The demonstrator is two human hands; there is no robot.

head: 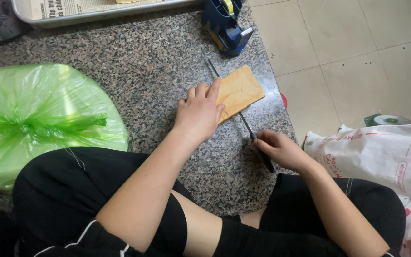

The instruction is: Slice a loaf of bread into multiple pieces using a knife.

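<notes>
Black-trousered knees [96, 200] sit near. The right hand [281, 150] holds a long black knife [243, 119] in a closed grip. The left hand [200, 113] lies flat, open, on the uncut folded brown paper piece [241, 88].

White plastic bag [381, 152], red print, right on floor; tied green bag [39, 119] left; perhaps newspaper-lined tray [48, 19] top.

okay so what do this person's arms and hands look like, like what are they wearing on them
Both arms are bare from above the elbow down: no sleeves show. The left hand and right hand wear no gloves, and no rings, watch or bracelets can be seen. Below them the person wears black trousers with a thin white stripe.
</notes>
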